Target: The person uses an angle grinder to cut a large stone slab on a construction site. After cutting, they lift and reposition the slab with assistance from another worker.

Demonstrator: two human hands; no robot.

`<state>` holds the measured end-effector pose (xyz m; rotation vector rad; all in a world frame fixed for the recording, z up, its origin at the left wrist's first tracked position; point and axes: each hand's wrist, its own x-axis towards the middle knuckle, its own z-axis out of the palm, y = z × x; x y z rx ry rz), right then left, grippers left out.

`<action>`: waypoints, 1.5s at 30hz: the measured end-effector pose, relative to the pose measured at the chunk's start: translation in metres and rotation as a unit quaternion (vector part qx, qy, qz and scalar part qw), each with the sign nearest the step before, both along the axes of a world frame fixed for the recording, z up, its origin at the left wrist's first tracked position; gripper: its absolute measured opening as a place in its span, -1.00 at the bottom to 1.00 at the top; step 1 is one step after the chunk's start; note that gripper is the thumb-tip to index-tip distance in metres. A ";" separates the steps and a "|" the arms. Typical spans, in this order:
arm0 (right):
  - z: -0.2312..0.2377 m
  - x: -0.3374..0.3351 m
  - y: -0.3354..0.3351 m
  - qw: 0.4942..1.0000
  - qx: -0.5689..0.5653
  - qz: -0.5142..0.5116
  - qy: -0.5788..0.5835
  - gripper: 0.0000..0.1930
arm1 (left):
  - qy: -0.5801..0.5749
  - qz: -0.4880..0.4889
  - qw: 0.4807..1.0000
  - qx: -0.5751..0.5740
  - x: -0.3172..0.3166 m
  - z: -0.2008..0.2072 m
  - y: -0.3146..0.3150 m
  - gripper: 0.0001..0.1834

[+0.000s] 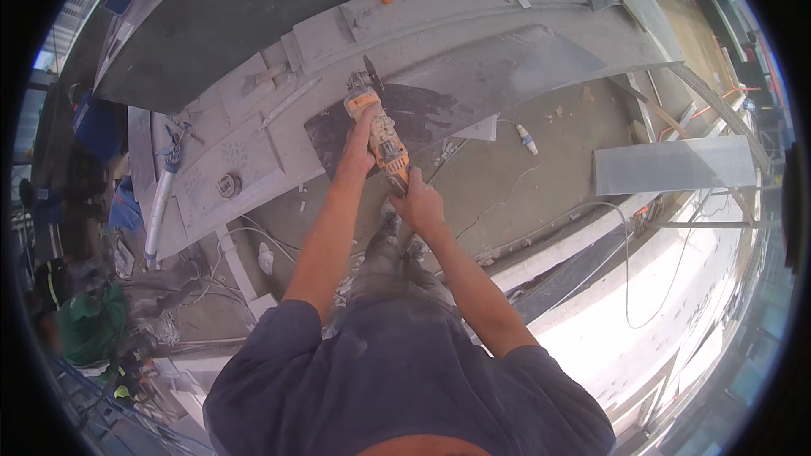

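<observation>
The person's left hand (361, 137) was wrapped around the body of an orange grinder (386, 142), close behind its head; the fingers of the right hand (420, 204) were closed around the rear handle. The grinder was held ahead of the person, above the near left end of a dark grey sheet (422, 111) lying across the work table (253, 156). The disc (373, 73) pointed away from the person. Whether it was spinning, or touching anything, could not be told.

Hazards noted: the left hand sat near the disc, so a kickback or a slip on the dusty casing could, in this inspector's judgement, bring the fingers to the edge. No gloves were worn and the forearms were bare, leaving skin open to sparks and chips. The sheet overhung the table; pressure on that part could tip or shift it. A loose cable (507, 196) crossed the floor near the shoes (389, 218) and could catch a foot, causing loss of balance while the tool was in hand.
</observation>
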<state>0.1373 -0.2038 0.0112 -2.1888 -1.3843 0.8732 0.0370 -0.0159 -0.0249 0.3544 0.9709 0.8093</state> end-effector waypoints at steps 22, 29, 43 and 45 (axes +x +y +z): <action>0.002 0.004 0.024 1.000 0.005 -0.017 -0.005 -0.41 | 0.001 -0.027 0.999 -0.028 0.014 -0.020 0.034 -0.38; -0.002 0.007 0.021 1.000 -0.013 -0.005 -0.022 -0.43 | -0.008 -0.031 0.999 -0.010 0.013 -0.025 0.030 -0.31; -0.004 0.012 0.027 0.999 -0.039 0.003 -0.005 -0.40 | 0.016 -0.046 0.998 -0.029 0.016 -0.024 0.036 -0.32; -0.001 0.012 0.028 0.999 -0.043 0.000 -0.003 -0.40 | 0.013 -0.048 0.998 -0.029 0.016 -0.022 0.035 -0.31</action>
